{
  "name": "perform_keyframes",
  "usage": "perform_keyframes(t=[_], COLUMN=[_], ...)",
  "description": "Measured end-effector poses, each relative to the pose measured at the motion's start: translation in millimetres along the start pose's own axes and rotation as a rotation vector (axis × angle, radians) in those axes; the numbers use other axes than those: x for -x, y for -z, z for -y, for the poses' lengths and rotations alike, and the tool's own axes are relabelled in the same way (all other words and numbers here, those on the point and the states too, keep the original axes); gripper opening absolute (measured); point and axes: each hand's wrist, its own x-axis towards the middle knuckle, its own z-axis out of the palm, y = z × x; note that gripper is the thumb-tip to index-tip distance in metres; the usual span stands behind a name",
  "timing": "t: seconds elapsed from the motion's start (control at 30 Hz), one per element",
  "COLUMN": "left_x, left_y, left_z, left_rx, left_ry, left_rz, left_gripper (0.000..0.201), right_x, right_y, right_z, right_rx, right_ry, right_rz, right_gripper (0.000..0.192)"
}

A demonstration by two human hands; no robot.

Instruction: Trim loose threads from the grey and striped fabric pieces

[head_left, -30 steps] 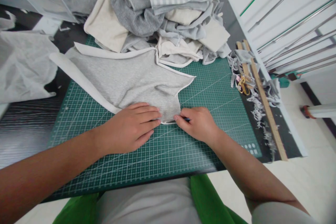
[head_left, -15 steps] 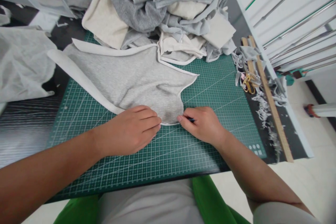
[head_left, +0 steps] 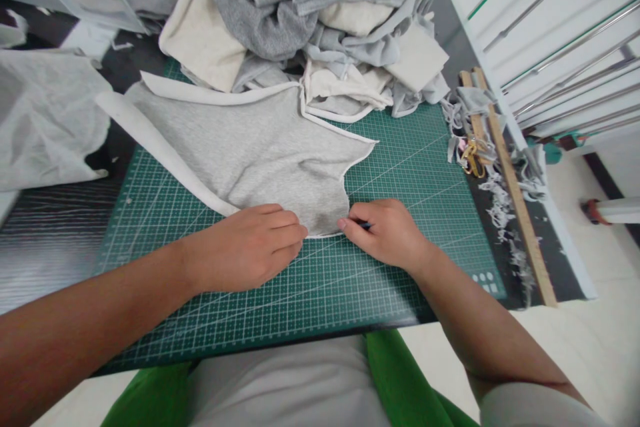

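Observation:
A light grey knit fabric piece [head_left: 220,140] with white edging lies spread over a green cutting mat [head_left: 400,300]. My left hand [head_left: 250,243] is closed at its near edge, fingers pressed together and thumb hidden beneath. At the near right corner, my right hand [head_left: 383,230] pinches the same fabric between thumb and forefinger. A small dark object [head_left: 366,225] pokes out of that fist; most of it is covered, so its kind cannot be made out. Between the two hands a short stretch of the edge runs straight.
Behind the fabric rises a heap of grey and cream cloth [head_left: 280,20]. On the right are wooden strips [head_left: 520,213], gold-handled scissors [head_left: 473,159] and thread scraps [head_left: 497,207]. A pale translucent sheet [head_left: 45,120] lies left; metal rods [head_left: 560,73] stand beyond the table's right edge.

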Motion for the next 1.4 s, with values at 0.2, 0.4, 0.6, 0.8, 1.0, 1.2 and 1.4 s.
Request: perform_keyframes(t=[0.2,0.4,0.6,0.8,1.0,1.2,1.4], left_x=[-2.2,-1.6,0.0,-1.0,-2.6,-2.8,-1.7], left_y=[-1.6,1.2,2.2,2.1,4.1,2.7,2.4], left_z=[1.0,0.9,-0.3,-2.0,-2.8,-2.8,-2.6], left_rx=[-0.008,0.001,-0.027,-0.040,0.002,0.004,-0.003], left_ry=[-0.003,-0.032,-0.046,-0.011,0.029,0.030,0.029], left_rz=[-0.025,-0.032,-0.019,0.059,0.118,0.102,0.100], left_gripper=[0.021,0.018,0.019,0.022,0.025,0.025,0.023], right_x=[-1.8,-1.4,-0.7,-0.1,-0.8,-0.8,-1.5], right_y=[0.8,0.8,0.6,0.9,0.7,1.0,0.4], right_z=[1.1,0.6,-0.3,-0.6,0.9,2.7,5.4], right_rx=[-0.003,-0.001,0.015,0.026,0.036,0.027,0.023], right_ry=[-0.023,-0.012,0.008,0.027,0.020,-0.006,-0.019], right_rz=[0.007,0.009,0.012,0.017,0.022,0.017,0.014], right_gripper=[0.040,0.039,0.040,0.039,0.038,0.040,0.041])
